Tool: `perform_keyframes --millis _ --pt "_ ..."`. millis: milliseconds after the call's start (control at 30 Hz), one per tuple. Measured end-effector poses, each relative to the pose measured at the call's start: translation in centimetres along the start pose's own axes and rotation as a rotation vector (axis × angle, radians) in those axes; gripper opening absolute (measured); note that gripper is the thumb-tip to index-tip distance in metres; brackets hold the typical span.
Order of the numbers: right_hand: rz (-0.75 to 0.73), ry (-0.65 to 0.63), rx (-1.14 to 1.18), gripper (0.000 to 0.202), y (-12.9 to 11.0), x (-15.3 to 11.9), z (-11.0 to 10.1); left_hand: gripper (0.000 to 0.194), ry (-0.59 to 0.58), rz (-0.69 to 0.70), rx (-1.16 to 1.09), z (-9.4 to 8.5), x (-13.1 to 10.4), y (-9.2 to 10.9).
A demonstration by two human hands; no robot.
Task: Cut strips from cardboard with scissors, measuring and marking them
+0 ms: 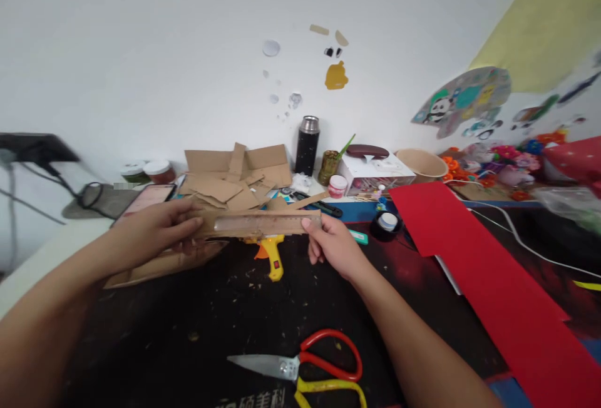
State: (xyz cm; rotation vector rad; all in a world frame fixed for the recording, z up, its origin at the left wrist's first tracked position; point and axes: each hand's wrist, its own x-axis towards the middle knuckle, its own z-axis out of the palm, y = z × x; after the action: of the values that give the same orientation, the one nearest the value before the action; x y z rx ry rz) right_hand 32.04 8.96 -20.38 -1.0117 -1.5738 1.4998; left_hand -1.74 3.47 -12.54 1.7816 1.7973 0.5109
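A clear ruler [263, 223] lies along a brown cardboard strip [263, 213], both held up level above the dark mat. At the right end, my right hand [335, 244] pinches the ruler and strip together, thumb on the ruler's face. My left hand [171, 223] is closed round the left end of the cardboard, its fingers partly hidden. Directly behind and below the strip is a yellow glue gun [272, 258] with an orange trigger, its upper part covered. Nearer to me lie open scissors [286, 367] with one red and one yellow handle, blades pointing left.
Cardboard scraps [225, 189] are piled at the back beside a black thermos [307, 148]. Red card sheets [488, 283] cover the right side. A phone [145, 199] rests at left, near a larger cardboard piece [164, 265]. A black tape roll [385, 223] sits right of centre.
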Motion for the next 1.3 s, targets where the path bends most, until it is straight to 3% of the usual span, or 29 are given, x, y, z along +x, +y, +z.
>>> perform_keyframes --millis 400,1000,1300 --pt "0.015 0.021 -0.039 0.062 -0.29 -0.12 -0.03 0.034 -0.094 0.023 -0.076 -0.08 -0.14 -0.32" --pt "0.034 0.044 -0.069 0.064 -0.16 -0.11 -0.10 0.028 -0.096 0.046 0.033 -0.60 -0.37 0.37" --pt "0.040 0.060 -0.072 0.067 -0.20 -0.09 0.03 0.030 -0.031 0.042 0.012 -0.31 -0.41 0.50"
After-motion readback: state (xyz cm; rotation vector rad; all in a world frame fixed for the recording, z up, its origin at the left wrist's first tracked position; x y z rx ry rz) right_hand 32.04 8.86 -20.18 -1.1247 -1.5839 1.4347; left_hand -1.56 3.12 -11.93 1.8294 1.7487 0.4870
